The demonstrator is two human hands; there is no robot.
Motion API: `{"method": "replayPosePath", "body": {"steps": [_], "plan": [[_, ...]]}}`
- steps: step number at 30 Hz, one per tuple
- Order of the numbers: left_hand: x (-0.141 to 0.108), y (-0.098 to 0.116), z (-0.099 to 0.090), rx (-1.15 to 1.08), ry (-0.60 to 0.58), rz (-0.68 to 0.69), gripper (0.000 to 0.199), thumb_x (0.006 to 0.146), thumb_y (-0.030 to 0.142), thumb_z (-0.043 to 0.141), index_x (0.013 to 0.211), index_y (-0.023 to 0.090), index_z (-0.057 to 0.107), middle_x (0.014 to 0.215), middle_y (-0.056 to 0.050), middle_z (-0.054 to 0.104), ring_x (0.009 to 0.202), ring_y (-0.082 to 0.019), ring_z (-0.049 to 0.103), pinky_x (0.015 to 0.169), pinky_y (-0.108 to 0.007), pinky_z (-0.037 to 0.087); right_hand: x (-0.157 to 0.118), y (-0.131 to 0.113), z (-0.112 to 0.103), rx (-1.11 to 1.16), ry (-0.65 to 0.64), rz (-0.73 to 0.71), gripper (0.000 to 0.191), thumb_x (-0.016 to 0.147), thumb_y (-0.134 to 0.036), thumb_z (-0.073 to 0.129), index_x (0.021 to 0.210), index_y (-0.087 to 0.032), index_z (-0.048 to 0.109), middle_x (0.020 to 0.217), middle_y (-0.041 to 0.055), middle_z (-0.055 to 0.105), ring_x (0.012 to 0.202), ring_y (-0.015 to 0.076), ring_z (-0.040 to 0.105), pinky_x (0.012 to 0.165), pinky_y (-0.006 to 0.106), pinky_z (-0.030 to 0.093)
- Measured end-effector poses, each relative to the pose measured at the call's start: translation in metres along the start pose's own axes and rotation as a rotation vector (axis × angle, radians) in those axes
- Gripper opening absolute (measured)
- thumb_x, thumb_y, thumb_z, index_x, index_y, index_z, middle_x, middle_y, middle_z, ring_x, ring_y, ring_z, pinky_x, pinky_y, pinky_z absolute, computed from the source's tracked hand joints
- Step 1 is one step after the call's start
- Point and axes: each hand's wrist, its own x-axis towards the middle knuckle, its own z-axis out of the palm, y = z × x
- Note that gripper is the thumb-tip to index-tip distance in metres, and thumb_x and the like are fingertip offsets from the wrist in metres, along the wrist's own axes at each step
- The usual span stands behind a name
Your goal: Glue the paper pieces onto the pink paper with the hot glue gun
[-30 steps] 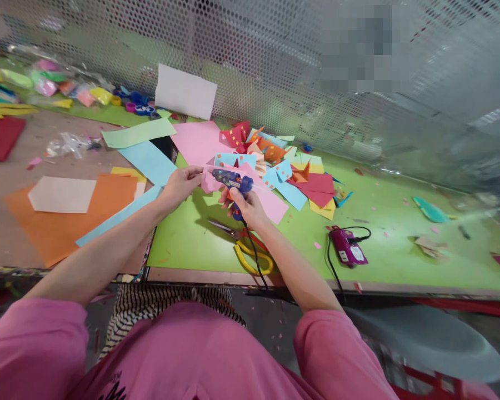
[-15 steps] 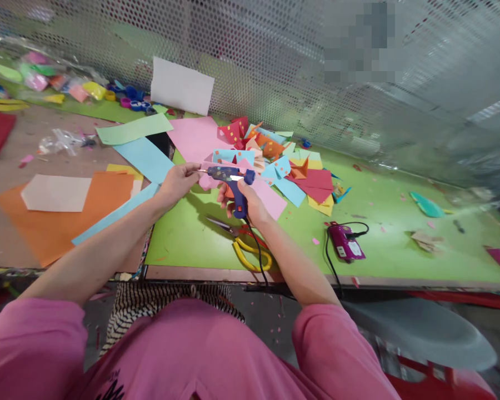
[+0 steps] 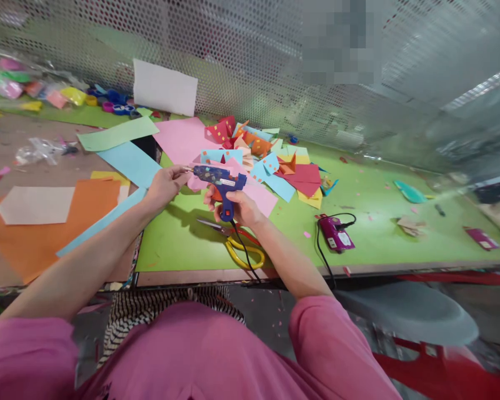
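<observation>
A dark blue glue gun is held above the green table, its nozzle pointing left. My right hand wraps round its handle. At the nozzle, the fingers of my left hand are pinched together; whatever sits between them is too small to make out. Below the gun lie scissors with yellow and red handles, blades to the left. Behind it spread pink paper, dotted light blue paper and folded red and orange pieces.
A purple power box with a black cable is on the right. Orange paper and a light blue strip lie at left. A white card leans on the mesh panel. A grey stool stands below the table edge.
The view has shifted, so most things appear further left. The glue gun has tilted slightly, its rear end lower, while both hands stay at it.
</observation>
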Motion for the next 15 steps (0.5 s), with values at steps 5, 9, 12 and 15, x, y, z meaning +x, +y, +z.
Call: {"method": "replayPosePath", "body": {"steps": [5, 9, 12, 15], "plan": [[-0.0004, -0.0022, -0.0010, 0.004, -0.016, 0.020, 0.022, 0.074, 0.037, 0.066, 0.084, 0.017, 0.073, 0.053, 0.005, 0.049, 0.043, -0.008, 0.035, 0.042, -0.023, 0.026, -0.0013, -0.0010, 0.0020, 0.009, -0.009, 0.016, 0.033, 0.073, -0.044, 0.063, 0.094, -0.019, 0.058, 0.101, 0.0094, 0.070, 0.078, 0.0156, 0.059, 0.051, 0.024, 0.054], [-0.0006, -0.0018, -0.0017, -0.002, -0.022, 0.019, 0.023, 0.073, 0.035, 0.065, 0.086, 0.018, 0.074, 0.054, 0.005, 0.051, 0.042, -0.008, 0.035, 0.041, -0.023, 0.027, -0.0014, -0.0007, 0.0036, 0.032, -0.018, 0.021, 0.033, 0.074, -0.046, 0.062, 0.093, -0.019, 0.058, 0.098, 0.0090, 0.071, 0.072, 0.0139, 0.057, 0.049, 0.023, 0.053], [-0.0002, -0.0011, -0.0016, 0.010, -0.018, 0.015, 0.022, 0.073, 0.033, 0.065, 0.085, 0.017, 0.074, 0.053, 0.005, 0.052, 0.041, -0.007, 0.035, 0.041, -0.022, 0.027, -0.0012, -0.0021, 0.0050, 0.044, -0.021, 0.038, 0.037, 0.073, -0.051, 0.060, 0.093, -0.019, 0.058, 0.095, 0.0100, 0.072, 0.070, 0.0147, 0.057, 0.044, 0.022, 0.050], [0.0000, -0.0008, -0.0010, 0.012, -0.001, 0.006, 0.023, 0.072, 0.033, 0.066, 0.086, 0.017, 0.075, 0.055, 0.004, 0.055, 0.040, -0.007, 0.036, 0.040, -0.022, 0.025, -0.0017, -0.0045, 0.0056, 0.063, -0.011, 0.075, 0.043, 0.072, -0.056, 0.059, 0.094, -0.019, 0.058, 0.094, 0.0118, 0.073, 0.074, 0.0179, 0.061, 0.044, 0.022, 0.050]]}}
